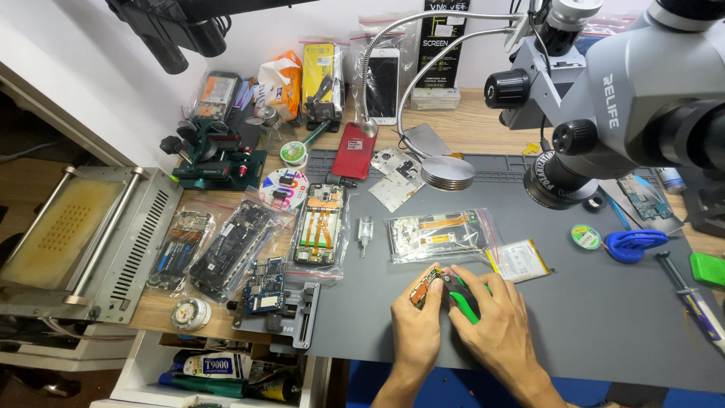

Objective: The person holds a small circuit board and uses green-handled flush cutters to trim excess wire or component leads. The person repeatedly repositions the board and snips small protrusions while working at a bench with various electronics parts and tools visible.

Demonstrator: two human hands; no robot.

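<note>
My left hand (418,321) holds a small orange and dark phone part (425,285) by its lower end, just above the grey work mat (589,317). My right hand (495,321) grips a black and green tool (462,297) and presses its tip against that part. Both hands meet at the front middle of the mat. Just behind them lie a clear bag with a phone frame (438,236) and a bagged flat battery (519,261).
A grey microscope (619,113) hangs over the mat's right side, with a round lamp head (448,173) on a flexible neck. Opened phones in bags (234,245), a circuit board holder (273,298) and a grey heating machine (83,234) fill the left. Blue tweezers holder (634,244) sits right.
</note>
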